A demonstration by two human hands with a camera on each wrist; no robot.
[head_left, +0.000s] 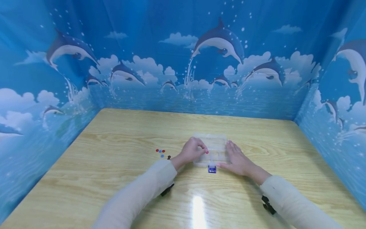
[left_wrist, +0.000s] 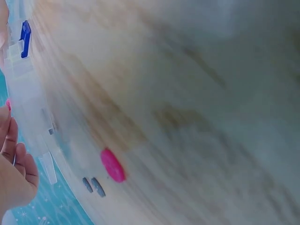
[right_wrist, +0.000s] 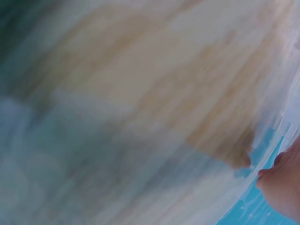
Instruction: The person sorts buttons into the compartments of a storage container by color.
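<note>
My left hand is over the left part of a clear plastic box, pinching a small pink button-like disc between thumb and fingertip. In the left wrist view the same hand shows at the left edge, beside the box's translucent wall. My right hand rests along the box's right side, fingers extended and thumb near the front edge. A blue latch sticks out from the box's front. Only part of the right hand appears in the right wrist view.
Left of the box lie several loose discs: red, blue and dark. A pink disc is close in the left wrist view. Dolphin-printed curtains stand around the wooden table.
</note>
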